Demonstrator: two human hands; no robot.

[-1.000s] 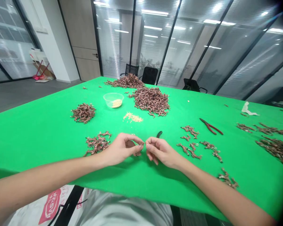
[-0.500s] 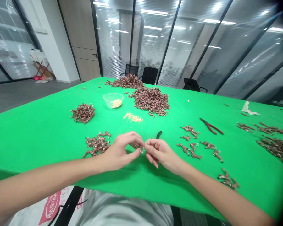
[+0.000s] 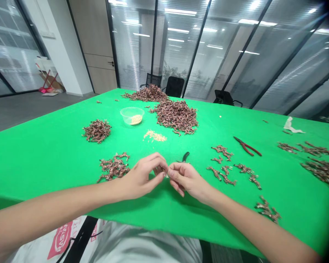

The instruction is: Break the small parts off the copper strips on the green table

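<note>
My left hand (image 3: 146, 175) is closed in a pinch around a small brown piece (image 3: 166, 174), mostly hidden by the fingers, with a pale tip showing. My right hand (image 3: 188, 179) meets it at the same spot, thumb and forefinger pressed together on the piece's other side. Just behind my right hand lies a tool with a black handle (image 3: 185, 156), its far part covered. To the left of my left hand is a loose pile of small brown knobbly pieces (image 3: 113, 168). Several similar pieces (image 3: 227, 179) lie scattered right of my right hand.
Beyond my hands are a scatter of pale grains (image 3: 155, 136) and a clear bowl (image 3: 132, 116) with more grains. Bigger brown heaps (image 3: 177, 117) stand farther back. Red-handled pliers (image 3: 247, 146) lie at right, with darker brown piles (image 3: 322, 170) beyond. A green cloth (image 3: 57, 153) covers the table.
Both hands stay together on the small piece, with only slight finger movement. The view has shifted a little, and slightly more of the black-handled tool shows.
</note>
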